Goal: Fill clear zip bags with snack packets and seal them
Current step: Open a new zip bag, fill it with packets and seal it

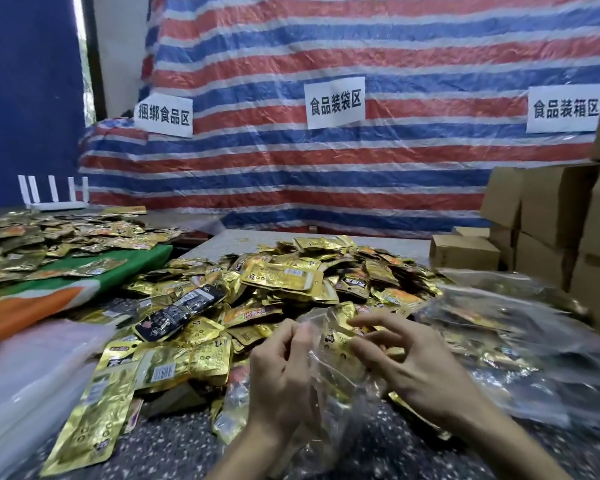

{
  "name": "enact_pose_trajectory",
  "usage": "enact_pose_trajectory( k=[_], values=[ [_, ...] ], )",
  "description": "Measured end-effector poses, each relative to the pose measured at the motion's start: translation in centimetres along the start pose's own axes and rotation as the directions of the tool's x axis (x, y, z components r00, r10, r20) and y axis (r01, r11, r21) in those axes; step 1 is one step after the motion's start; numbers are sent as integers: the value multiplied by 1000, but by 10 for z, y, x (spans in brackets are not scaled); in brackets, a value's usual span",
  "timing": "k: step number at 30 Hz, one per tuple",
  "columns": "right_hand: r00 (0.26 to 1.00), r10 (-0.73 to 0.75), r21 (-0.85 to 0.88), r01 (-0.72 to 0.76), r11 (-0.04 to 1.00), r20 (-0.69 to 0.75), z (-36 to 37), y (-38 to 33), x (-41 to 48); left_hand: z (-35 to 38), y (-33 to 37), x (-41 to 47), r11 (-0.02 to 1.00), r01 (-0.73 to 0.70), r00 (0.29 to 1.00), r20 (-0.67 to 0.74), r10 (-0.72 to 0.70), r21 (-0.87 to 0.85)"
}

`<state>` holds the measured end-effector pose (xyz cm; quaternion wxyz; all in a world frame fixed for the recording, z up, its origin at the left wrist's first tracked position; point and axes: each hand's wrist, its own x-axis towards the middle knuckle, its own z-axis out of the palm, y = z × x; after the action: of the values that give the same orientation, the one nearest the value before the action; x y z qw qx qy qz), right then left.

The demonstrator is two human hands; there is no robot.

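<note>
A clear zip bag (329, 382) with gold snack packets inside sits between my hands near the table's front. My left hand (281, 372) pinches the bag's upper left edge. My right hand (406, 365) pinches the bag's top on the right, with its other fingers spread. Behind the bag lies a big heap of gold snack packets (291, 282), with one black packet (181, 311) on its left side. Large gold packets (94, 410) lie at the front left.
Filled clear bags (506, 323) pile up at the right. Cardboard boxes (548, 216) stand stacked at the far right. More gold packets (49, 244) cover a green and orange sheet at the left. Clear plastic (25, 372) lies at the near left. A striped tarp with paper signs hangs behind.
</note>
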<state>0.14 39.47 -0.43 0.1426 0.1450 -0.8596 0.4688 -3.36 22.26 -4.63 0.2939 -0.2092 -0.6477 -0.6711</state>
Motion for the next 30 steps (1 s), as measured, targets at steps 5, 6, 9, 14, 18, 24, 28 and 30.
enact_pose_trajectory(
  k=[5,6,9,14,18,24,28,30],
  values=[
    [965,-137,186,96,978,224,-20,-1,-1,-2,2,5,999,10,998,-63,-13,-45],
    [956,-154,194,107,975,248,-25,0,-2,-2,3,5,998,15,996,-90,-21,-67],
    [946,-278,85,267,960,165,-35,3,-4,-3,4,9,995,48,987,-148,-60,-82],
    [894,-392,140,426,894,-218,-44,5,0,0,-1,8,976,86,994,-55,-99,-200],
    [889,-400,117,432,894,-223,-42,7,0,4,-19,12,979,99,994,37,-107,175],
    [836,-395,165,482,861,-380,-35,4,1,5,-30,8,555,-107,838,376,-396,825],
    [832,-398,81,460,884,-386,-35,5,0,4,-26,2,507,-156,795,413,-445,848],
    [829,-420,-67,427,902,-370,-34,5,0,4,-24,1,531,-135,815,398,-421,837]
  ],
)
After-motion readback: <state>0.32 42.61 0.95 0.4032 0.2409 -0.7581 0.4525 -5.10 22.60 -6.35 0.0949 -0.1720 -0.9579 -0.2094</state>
